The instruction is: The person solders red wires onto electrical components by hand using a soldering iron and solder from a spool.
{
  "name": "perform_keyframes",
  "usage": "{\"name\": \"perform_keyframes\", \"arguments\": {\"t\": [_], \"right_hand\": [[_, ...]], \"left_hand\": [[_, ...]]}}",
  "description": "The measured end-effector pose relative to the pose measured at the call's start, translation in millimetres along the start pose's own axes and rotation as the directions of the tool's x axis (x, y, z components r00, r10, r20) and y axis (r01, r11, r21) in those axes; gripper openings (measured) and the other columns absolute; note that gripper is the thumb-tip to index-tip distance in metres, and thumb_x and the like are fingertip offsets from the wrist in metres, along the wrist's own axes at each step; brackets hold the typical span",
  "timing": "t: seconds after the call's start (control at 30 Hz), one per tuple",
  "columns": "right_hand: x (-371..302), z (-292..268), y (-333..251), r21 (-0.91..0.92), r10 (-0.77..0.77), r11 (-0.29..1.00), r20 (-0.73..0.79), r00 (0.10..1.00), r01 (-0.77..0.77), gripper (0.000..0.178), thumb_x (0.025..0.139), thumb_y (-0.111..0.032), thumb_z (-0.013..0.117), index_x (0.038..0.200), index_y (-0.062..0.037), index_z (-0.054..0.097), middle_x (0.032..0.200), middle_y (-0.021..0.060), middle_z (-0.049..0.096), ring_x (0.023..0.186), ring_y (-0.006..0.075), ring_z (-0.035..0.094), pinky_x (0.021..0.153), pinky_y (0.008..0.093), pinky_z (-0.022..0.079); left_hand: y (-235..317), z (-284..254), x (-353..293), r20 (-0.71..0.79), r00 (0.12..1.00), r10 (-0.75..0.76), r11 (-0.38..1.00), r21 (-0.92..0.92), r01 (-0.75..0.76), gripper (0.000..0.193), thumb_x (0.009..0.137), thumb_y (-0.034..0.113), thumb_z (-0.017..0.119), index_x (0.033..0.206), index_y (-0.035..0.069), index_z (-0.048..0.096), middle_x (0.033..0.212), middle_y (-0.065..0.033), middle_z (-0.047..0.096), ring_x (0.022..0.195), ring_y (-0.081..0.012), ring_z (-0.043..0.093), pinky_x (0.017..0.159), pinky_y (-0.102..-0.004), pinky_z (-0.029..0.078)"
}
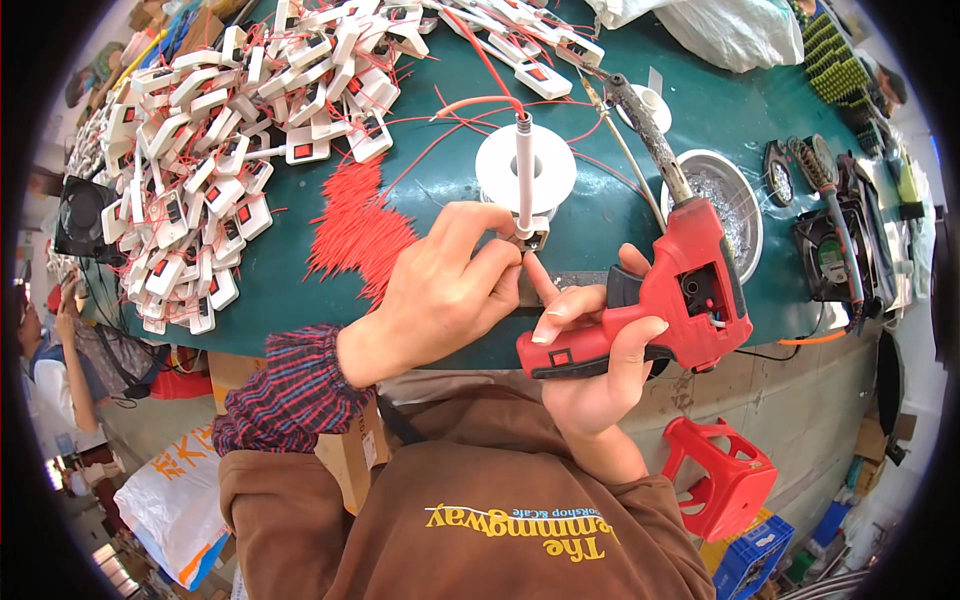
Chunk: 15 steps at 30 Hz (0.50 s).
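Note:
My left hand (440, 275) is closed, its thumb and forefinger pinching a small white plastic housing (535, 238) at the middle of the bench's front. A white stalk (525, 175) rises from this housing, with red wires (480, 55) at its top. Behind the stalk lies a round white spool-like disc (500, 160). My right hand (590, 360) wraps round the handle of a red and black soldering gun (690, 280). Its long scorched barrel (650, 140) points away from me. One right fingertip reaches the housing, beside a flat metal strip (570, 285).
White housings with red wires (220, 190) are heaped at the left. Cut red wires (355, 230) lie near my left hand. A white bowl (750, 235) of small shiny pieces stands right of the gun's barrel. Small fans (825, 255) lie farther right. A red stool (720, 475) stands below the bench.

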State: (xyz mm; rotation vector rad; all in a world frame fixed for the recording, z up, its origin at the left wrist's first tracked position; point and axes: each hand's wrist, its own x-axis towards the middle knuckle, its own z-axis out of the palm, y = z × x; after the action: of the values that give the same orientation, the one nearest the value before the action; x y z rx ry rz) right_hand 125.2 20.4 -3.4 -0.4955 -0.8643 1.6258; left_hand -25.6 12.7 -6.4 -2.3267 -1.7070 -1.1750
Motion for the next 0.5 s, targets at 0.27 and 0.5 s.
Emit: {"name": "perform_keyframes", "arguments": {"t": [0.27,0.5], "right_hand": [[-7.6,-4.9,-4.8,-0.154,-0.039,0.988,-0.055,0.998,0.030,0.062,0.095,-0.052,0.033,0.133,-0.0041,0.026,0.073,0.0096,0.058,0.059,0.0167,0.056,0.097,0.0565,0.039],[-51.6,-63.1,-45.2,-0.203,-0.025,0.979,0.004,1.000,0.025,0.072,0.088,-0.056,0.048,0.130,0.0012,0.033,0.062,0.0061,0.052,0.055,0.0166,0.053,0.063,0.0371,0.051]], "left_hand": [[1.5,3.6,2.4,-0.056,0.998,0.038,0.999,0.039,-0.036,0.019,0.066,-0.004,0.069,0.080,0.000,0.058,0.095,-0.0112,0.054,0.072,-0.0228,0.058,0.054,-0.0321,0.047],[3.9,5.5,2.4,-0.044,0.999,0.013,0.996,0.086,-0.009,0.017,0.069,-0.004,0.068,0.082,-0.001,0.059,0.092,-0.0101,0.055,0.071,-0.0215,0.058,0.054,-0.0312,0.047]]}}
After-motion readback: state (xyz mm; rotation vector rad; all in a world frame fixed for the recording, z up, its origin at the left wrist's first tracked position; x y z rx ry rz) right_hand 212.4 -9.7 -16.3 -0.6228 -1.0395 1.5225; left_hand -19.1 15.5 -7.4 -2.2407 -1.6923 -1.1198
